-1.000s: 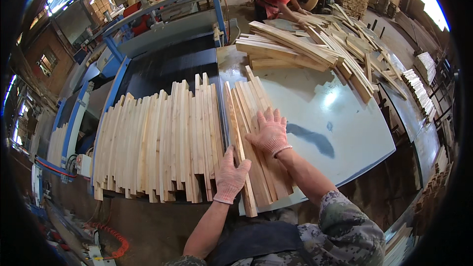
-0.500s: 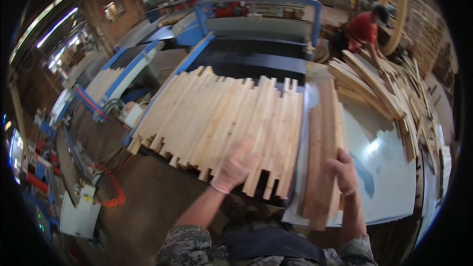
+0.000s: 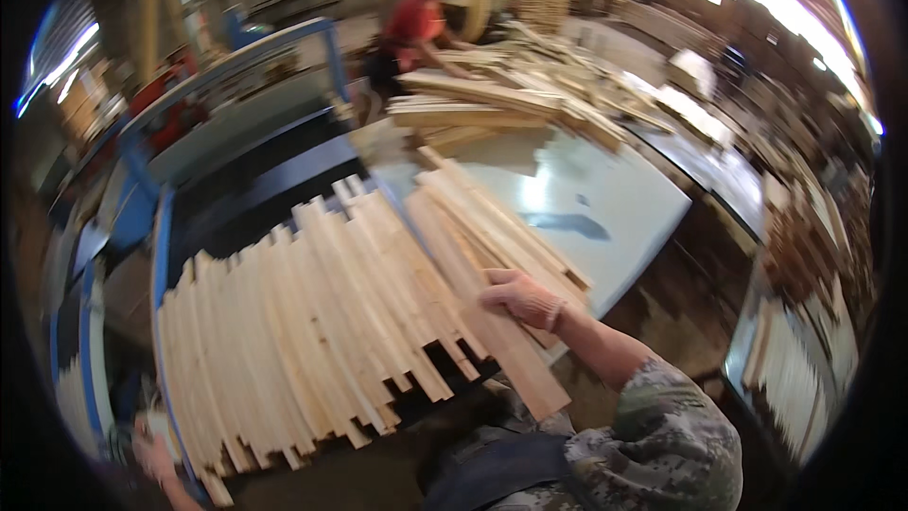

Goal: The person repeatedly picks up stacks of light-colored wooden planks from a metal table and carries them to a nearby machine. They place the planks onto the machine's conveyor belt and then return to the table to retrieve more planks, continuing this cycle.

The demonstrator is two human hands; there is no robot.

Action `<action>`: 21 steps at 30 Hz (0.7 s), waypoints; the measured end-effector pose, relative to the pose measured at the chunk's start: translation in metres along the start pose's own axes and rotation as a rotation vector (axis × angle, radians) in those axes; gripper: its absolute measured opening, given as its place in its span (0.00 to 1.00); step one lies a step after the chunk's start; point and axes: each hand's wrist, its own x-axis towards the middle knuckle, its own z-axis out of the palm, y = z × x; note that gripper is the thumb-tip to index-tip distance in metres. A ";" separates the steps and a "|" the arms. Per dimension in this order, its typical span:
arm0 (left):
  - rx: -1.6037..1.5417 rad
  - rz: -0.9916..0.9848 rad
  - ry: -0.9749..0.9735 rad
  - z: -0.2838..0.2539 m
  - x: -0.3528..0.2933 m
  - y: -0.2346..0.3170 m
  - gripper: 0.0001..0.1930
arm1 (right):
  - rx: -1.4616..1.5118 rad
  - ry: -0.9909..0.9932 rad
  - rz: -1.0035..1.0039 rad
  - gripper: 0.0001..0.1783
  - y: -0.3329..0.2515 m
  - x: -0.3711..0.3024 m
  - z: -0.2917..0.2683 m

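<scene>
A wide, darker wooden board (image 3: 515, 360) lies at a slant along the edge of the metal table, its near end sticking out toward me. My right hand (image 3: 523, 298), in a light glove, grips its right edge. Paler wooden strips (image 3: 501, 227) lie beside that board on the table. To the left, many light wooden slats (image 3: 293, 322) lie side by side on the machine's dark belt, their ends uneven. My left hand (image 3: 154, 454) is low at the far left, beside the belt's blue side rail; its fingers are blurred and I see nothing held in it.
The pale metal table (image 3: 624, 218) reaches to the right, with a heap of loose strips (image 3: 511, 99) at its far end. A person in red (image 3: 413, 38) stands there. A blue machine frame (image 3: 227, 61) arches over the belt. More wood lies on another table (image 3: 790, 369) at far right.
The view has swung to the right. My left hand has left the slats and moved out to their left side. My right hand still holds the board, which now slants more.
</scene>
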 end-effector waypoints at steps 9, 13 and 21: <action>0.143 0.180 0.038 -0.021 -0.029 0.028 0.59 | 0.442 0.104 0.145 0.20 0.010 -0.039 0.008; -0.346 0.109 0.136 -0.005 -0.014 0.061 0.44 | 0.468 0.093 0.129 0.20 0.008 -0.040 -0.002; -1.458 0.604 -0.571 -0.067 -0.341 0.287 0.16 | 0.327 0.040 0.050 0.13 -0.013 -0.022 -0.067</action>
